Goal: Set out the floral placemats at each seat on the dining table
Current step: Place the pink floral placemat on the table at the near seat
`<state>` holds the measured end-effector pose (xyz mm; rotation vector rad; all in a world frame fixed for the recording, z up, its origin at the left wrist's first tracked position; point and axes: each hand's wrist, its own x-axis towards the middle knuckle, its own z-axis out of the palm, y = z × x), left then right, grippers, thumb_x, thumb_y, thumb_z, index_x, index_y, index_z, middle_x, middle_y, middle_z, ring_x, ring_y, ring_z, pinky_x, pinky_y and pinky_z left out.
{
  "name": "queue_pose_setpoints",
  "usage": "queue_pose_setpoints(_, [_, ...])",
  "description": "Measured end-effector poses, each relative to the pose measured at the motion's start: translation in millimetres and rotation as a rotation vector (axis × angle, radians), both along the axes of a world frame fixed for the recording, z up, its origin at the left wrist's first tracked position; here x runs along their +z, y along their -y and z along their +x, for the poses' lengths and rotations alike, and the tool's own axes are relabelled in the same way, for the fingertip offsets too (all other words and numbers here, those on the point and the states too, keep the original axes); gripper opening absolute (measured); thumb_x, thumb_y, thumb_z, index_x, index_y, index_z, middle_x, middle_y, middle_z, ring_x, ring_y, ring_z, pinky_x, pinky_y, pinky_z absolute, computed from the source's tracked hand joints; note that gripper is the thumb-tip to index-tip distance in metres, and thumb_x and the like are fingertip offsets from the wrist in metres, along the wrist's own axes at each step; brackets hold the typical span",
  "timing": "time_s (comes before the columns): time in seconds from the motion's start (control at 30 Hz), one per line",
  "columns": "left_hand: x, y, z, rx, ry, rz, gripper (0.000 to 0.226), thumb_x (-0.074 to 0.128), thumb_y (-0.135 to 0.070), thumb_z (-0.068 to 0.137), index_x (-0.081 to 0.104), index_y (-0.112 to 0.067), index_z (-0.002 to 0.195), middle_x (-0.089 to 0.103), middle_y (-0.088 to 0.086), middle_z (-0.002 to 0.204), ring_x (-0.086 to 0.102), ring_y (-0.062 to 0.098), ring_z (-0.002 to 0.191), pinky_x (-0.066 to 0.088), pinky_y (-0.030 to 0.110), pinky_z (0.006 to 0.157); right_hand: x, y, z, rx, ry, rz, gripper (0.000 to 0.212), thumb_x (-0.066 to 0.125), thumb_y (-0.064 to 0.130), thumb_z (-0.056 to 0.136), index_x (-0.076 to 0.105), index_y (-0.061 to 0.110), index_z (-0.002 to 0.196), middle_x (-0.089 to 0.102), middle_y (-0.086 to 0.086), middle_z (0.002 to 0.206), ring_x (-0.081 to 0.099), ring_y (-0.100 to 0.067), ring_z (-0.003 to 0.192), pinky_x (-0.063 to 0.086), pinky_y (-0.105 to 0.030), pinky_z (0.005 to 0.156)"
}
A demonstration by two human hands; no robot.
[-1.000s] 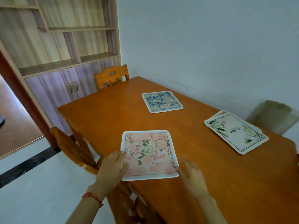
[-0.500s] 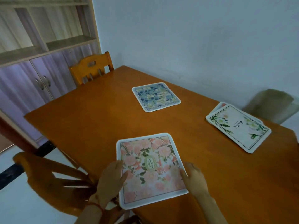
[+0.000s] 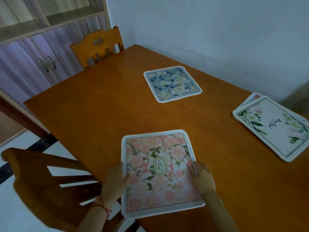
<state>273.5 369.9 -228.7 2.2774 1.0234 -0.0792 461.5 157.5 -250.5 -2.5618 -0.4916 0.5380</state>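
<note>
Both hands are on the pink floral placemat (image 3: 158,171) at the near edge of the dining table (image 3: 100,114) — left hand (image 3: 113,181) pressed along its left border, fingers loosely curled with the thumb lying over the printed edge, and right hand (image 3: 203,178) cupped against the right border, fingers bent onto the mat. Whether either hand is truly pinching the mat or just resting on it is hard to tell; the picture is soft there. The mat lies flat, its near corner reaching the table's edge. A red string bracelet (image 3: 100,205) circles the left wrist. Further back sits the blue floral placemat (image 3: 172,84), flat and well apart from the pink one. Off to the right — a small stack, the white placemat with green leaves (image 3: 274,128) on top. One wooden chair (image 3: 98,46) stands at the far end, another chair (image 3: 43,181) at the near left.
</note>
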Motion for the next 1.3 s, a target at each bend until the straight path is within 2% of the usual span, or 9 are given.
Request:
queue_pose_setpoints(0.13, [7, 4, 9, 0.024, -0.004, -0.081, 0.044, 0.041, -0.029, 0.096, 0.037, -0.01, 0.135, 0.043, 0.006, 0.139, 0.036, 0.02, 0.131, 0.029, 0.027, 0.104, -14, -1, 3, -0.037, 0.051, 0.046, 0.024, 0.05, 0.02, 0.093, 0.056, 0.015, 0.116, 0.056, -0.008, 0.121, 0.055, -0.023, 0.105, 0.055, -0.038, 0.079])
queue_pose_setpoints(0.23, [-1, 2, 11, 0.11, 0.023, -0.135, 0.042, 0.049, -0.022, 0.093, 0.042, -0.007, 0.132, 0.048, 0.009, 0.134, 0.04, 0.024, 0.129, 0.032, 0.03, 0.102, -19, -3, 6, -0.1, 0.043, 0.08, 0.03, 0.054, 0.018, 0.09, 0.055, 0.009, 0.118, 0.056, -0.011, 0.119, 0.052, -0.028, 0.108, 0.051, -0.039, 0.084])
queue_pose_setpoints(0.4, [-11, -7, 12, 0.242, 0.155, -0.181, 0.034, 0.06, -0.007, 0.085, 0.054, -0.004, 0.118, 0.058, 0.003, 0.106, 0.055, 0.019, 0.101, 0.041, 0.015, 0.078, -28, -4, 10, -0.239, -0.049, 0.123, 0.019, 0.057, 0.019, 0.085, 0.061, 0.014, 0.103, 0.06, -0.005, 0.101, 0.055, -0.024, 0.092, 0.05, -0.033, 0.069])
queue_pose_setpoints(0.57, [-20, -15, 13, 0.318, 0.125, -0.252, 0.022, 0.055, 0.005, 0.083, 0.062, -0.005, 0.102, 0.068, 0.009, 0.092, 0.063, 0.029, 0.087, 0.049, 0.024, 0.063, -30, 4, 4, -0.283, -0.101, 0.158, 0.015, 0.056, 0.01, 0.085, 0.065, 0.012, 0.097, 0.066, -0.008, 0.091, 0.061, -0.021, 0.071, 0.04, -0.02, 0.049])
queue_pose_setpoints(0.63, [-24, -16, 12, 0.311, 0.145, -0.234, 0.022, 0.055, 0.006, 0.083, 0.063, -0.014, 0.089, 0.066, 0.004, 0.08, 0.061, 0.023, 0.072, 0.041, 0.016, 0.051, -26, 7, 1, -0.288, -0.108, 0.175, 0.014, 0.056, 0.008, 0.086, 0.066, 0.011, 0.096, 0.068, -0.006, 0.087, 0.063, -0.019, 0.068, 0.044, -0.022, 0.049])
queue_pose_setpoints(0.7, [-24, -15, 12, 0.309, 0.154, -0.198, 0.022, 0.055, 0.006, 0.083, 0.064, -0.011, 0.094, 0.068, 0.012, 0.083, 0.054, 0.012, 0.058, 0.039, 0.012, 0.041, -23, 10, -2, -0.306, -0.108, 0.195, 0.014, 0.056, 0.007, 0.086, 0.067, 0.013, 0.093, 0.069, -0.004, 0.083, 0.064, -0.018, 0.067, 0.049, -0.025, 0.053])
queue_pose_setpoints(0.83, [-25, -18, 11, 0.316, 0.172, -0.145, 0.011, 0.06, -0.001, 0.083, 0.066, -0.007, 0.09, 0.065, 0.007, 0.073, 0.05, 0.008, 0.051, 0.037, 0.012, 0.037, -17, 16, -8, -0.343, -0.107, 0.254, 0.011, 0.059, 0.011, 0.086, 0.068, 0.013, 0.092, 0.07, 0.0, 0.082, 0.065, -0.012, 0.068, 0.049, -0.021, 0.052])
queue_pose_setpoints(0.97, [-19, -18, 12, 0.3, 0.202, -0.098, 0.008, 0.065, -0.005, 0.081, 0.067, -0.007, 0.088, 0.068, 0.01, 0.077, 0.054, 0.017, 0.059, 0.034, 0.016, 0.048, -7, 21, -15, -0.36, -0.092, 0.311, 0.009, 0.062, 0.01, 0.085, 0.065, 0.018, 0.085, 0.069, 0.002, 0.081, 0.065, -0.008, 0.066, 0.048, -0.015, 0.05])
queue_pose_setpoints(1.3, [2, -6, 26, 0.224, 0.296, -0.234, 0.013, 0.063, -0.006, 0.082, 0.063, -0.009, 0.095, 0.067, 0.008, 0.091, 0.064, 0.027, 0.082, 0.055, 0.039, 0.074, 24, 54, -39, -0.496, -0.035, 0.417, 0.009, 0.061, 0.007, 0.086, 0.064, 0.015, 0.089, 0.064, 0.007, 0.076, 0.062, -0.001, 0.064, 0.046, -0.008, 0.043])
